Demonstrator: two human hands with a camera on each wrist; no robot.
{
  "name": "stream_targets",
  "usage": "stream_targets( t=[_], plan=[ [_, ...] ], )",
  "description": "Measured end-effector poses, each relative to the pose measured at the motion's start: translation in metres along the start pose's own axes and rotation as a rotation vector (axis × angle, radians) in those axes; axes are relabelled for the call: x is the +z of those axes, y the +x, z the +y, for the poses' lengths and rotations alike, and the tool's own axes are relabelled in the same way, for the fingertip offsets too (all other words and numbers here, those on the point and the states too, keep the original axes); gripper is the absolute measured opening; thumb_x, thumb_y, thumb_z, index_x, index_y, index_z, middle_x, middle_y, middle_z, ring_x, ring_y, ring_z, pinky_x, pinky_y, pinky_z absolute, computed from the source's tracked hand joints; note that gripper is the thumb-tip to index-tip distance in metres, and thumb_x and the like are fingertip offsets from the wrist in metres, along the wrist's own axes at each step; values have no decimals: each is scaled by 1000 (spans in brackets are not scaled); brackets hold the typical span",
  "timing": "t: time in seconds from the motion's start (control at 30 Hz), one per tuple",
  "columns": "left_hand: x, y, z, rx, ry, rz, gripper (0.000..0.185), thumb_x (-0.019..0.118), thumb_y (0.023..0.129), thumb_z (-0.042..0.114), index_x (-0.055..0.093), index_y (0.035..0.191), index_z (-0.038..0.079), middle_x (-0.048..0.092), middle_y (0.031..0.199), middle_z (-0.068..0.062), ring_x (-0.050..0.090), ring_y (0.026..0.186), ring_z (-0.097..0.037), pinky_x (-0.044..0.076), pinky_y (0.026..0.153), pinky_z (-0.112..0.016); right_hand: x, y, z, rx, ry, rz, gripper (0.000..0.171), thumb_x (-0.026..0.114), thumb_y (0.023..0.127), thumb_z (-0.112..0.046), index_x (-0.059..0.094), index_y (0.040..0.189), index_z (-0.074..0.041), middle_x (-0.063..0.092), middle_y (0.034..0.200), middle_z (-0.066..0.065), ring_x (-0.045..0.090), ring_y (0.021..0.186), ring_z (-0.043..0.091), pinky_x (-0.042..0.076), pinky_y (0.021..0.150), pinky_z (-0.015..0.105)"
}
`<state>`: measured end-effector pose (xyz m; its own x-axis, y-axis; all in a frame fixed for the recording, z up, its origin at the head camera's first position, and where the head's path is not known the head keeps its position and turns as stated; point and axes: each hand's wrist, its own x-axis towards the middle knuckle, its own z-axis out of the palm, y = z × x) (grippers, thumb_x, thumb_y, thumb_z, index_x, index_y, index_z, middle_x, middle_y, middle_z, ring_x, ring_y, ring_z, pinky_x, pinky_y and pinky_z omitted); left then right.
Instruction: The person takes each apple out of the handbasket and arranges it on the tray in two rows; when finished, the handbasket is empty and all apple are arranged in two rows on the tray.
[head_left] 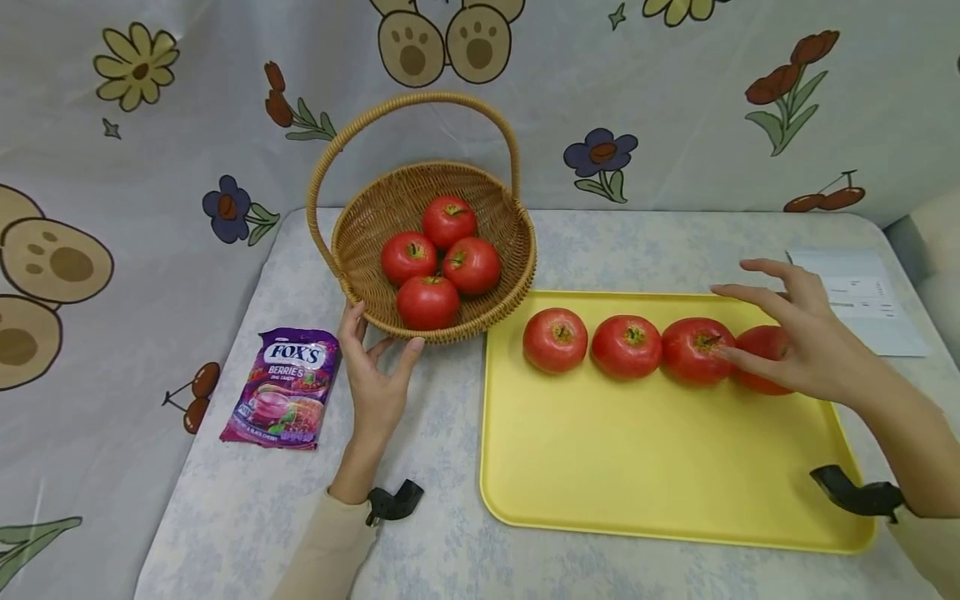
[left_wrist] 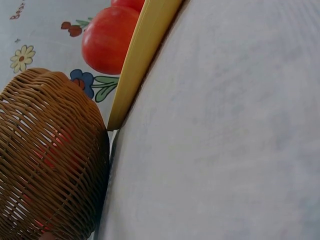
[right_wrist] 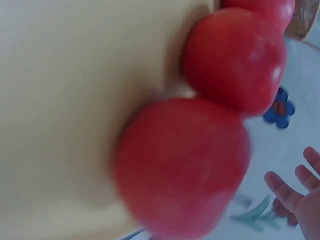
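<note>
In the head view a wicker basket (head_left: 517, 283) with a tall handle holds several red apples (head_left: 427, 303). My left hand (head_left: 378, 392) touches its front left side, thumb and fingers spread. The weave of the basket (left_wrist: 50, 150) fills the lower left of the left wrist view. A row of red apples lies along the far side of a yellow tray (head_left: 660, 467). Over the right end of that row is my right hand (head_left: 813, 346), fingers spread apart, partly covering the rightmost apple (head_left: 761, 342). Its fingers (right_wrist: 285, 187) show beside an apple (right_wrist: 182, 165) in the right wrist view.
A purple candy bag (head_left: 288, 387) lies left of my left hand. White paper (head_left: 862, 292) lies behind the tray at the right. A patterned cloth (head_left: 675, 167) hangs behind the table (head_left: 427, 533). The basket stands close against the tray's far left corner.
</note>
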<state>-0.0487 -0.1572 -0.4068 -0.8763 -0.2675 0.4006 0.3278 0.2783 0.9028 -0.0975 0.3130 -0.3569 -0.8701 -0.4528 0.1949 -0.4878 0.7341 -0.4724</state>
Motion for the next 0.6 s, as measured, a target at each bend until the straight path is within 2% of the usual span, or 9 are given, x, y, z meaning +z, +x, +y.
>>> stream_targets(
  t=[0.13, 0.27, 0.4, 0.6],
  plan=[
    [-1, 0, 1, 0, 5, -2, 77, 71, 86, -3, 23, 146, -5, 10, 161, -22, 24, 145, -42, 45, 97, -30, 4, 32, -26, -88, 15, -56, 82, 91, 60, -5, 58, 133, -22, 28, 155, 15, 20, 141, 39, 30, 96, 77],
    [-1, 1, 0, 3, 12, -5, 77, 71, 86, -2, 23, 145, -7, 10, 160, -23, 24, 144, -43, 46, 98, -31, 9, 63, -51, -205, -18, -85, 72, 88, 67, -10, 59, 132, -24, 29, 155, 13, 25, 139, 37, 42, 89, 65],
    [-1, 2, -1, 9, 19, -13, 77, 71, 87, 1, 22, 146, -6, 10, 161, -23, 24, 144, -43, 46, 98, -28, 16, 93, -73, -318, -35, -108, 66, 85, 74, -16, 58, 133, -24, 30, 154, 12, 30, 137, 35, 47, 91, 56],
    [-1, 1, -1, 8, 23, -7, 76, 71, 86, -1, 24, 145, -5, 11, 160, -23, 24, 144, -43, 46, 97, -30, 31, 144, -103, -474, 2, -135, 61, 82, 80, -21, 56, 135, -23, 34, 151, 15, 33, 137, 34, 47, 97, 55]
  ],
)
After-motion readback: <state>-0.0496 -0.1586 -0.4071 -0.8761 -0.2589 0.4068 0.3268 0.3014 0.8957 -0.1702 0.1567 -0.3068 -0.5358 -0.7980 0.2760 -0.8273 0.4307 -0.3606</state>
